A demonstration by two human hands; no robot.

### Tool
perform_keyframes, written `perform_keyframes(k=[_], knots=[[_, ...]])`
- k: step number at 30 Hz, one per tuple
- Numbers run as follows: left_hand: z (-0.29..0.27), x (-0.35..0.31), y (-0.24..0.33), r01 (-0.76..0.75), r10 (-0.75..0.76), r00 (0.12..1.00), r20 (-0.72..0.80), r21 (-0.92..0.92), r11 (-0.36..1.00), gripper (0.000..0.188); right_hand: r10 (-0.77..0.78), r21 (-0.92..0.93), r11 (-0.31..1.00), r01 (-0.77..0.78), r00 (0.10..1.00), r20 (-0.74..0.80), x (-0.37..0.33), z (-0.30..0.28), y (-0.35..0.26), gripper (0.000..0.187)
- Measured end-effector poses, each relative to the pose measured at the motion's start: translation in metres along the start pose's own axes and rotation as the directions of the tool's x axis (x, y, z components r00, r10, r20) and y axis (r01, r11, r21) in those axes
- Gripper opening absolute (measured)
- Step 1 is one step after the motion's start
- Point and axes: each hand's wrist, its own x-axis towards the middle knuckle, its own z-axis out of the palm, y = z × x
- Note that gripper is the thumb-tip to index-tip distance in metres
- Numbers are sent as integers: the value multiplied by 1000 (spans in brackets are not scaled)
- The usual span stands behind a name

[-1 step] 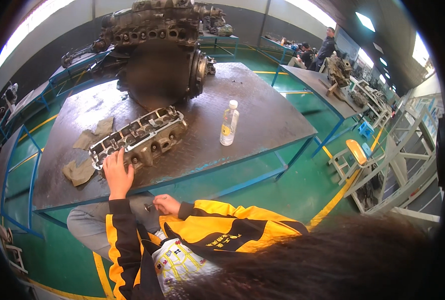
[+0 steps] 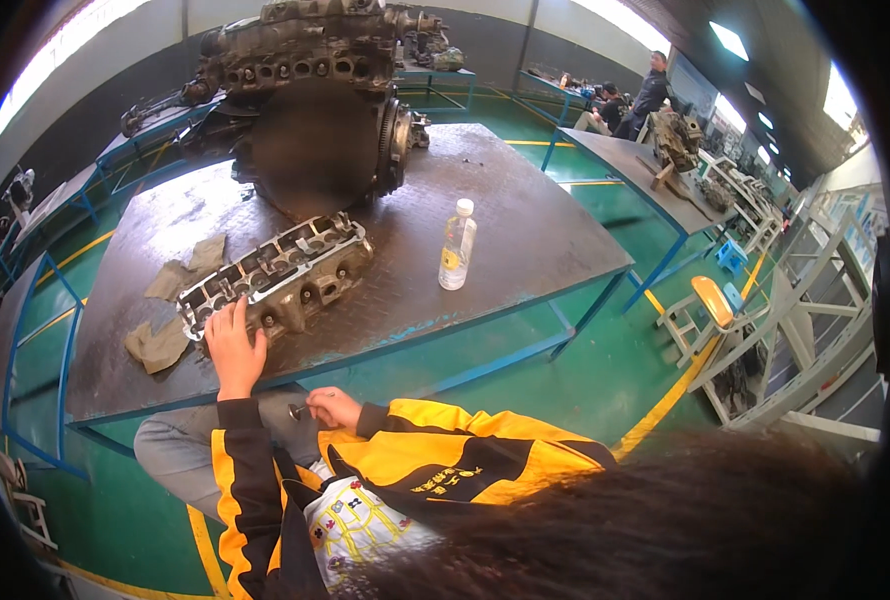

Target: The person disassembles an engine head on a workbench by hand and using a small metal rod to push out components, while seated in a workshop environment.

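A metal cylinder head (image 2: 303,292) lies slantwise on the dark metal-topped table (image 2: 525,235), its row of chambers facing up. Over its near left end my left hand (image 2: 235,352) rests with fingers stretched out, touching the edge. Below the table's front edge, above my lap, my right hand (image 2: 335,407) is closed on an engine valve (image 2: 296,412). The valve's dark round head sticks out to the left of the fingers, and its thin stem shows partly between them.
Behind the cylinder head stands a large engine block (image 2: 310,75). A clear bottle with a white cap (image 2: 456,245) is upright to the right. Crumpled brown cloths (image 2: 160,345) lie at the left. Farther right are another table (image 2: 625,165), a yellow-topped stool (image 2: 711,301) and people.
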Motion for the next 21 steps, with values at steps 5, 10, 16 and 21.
perform_keyframes(k=[5, 10, 16, 21], knots=[[0, -1, 0, 13, -13, 1000, 19, 2, 1000, 59, -81, -126, 990, 69, 992, -94, -7, -2, -8, 52], [0, 1, 2, -2, 2, 1000, 28, -4, 1000, 59, -106, 9, 994, 110, 974, -202, -15, -1, -7, 46], [1, 2, 3, 1, -1, 1000, 6, -3, 1000, 57, -38, -35, 999, 41, 995, 93, -14, 10, 1, 32], [0, 2, 5, -6, 6, 1000, 6, -5, 1000, 57, -60, -26, 998, 59, 998, -23, -17, 7, -3, 33]])
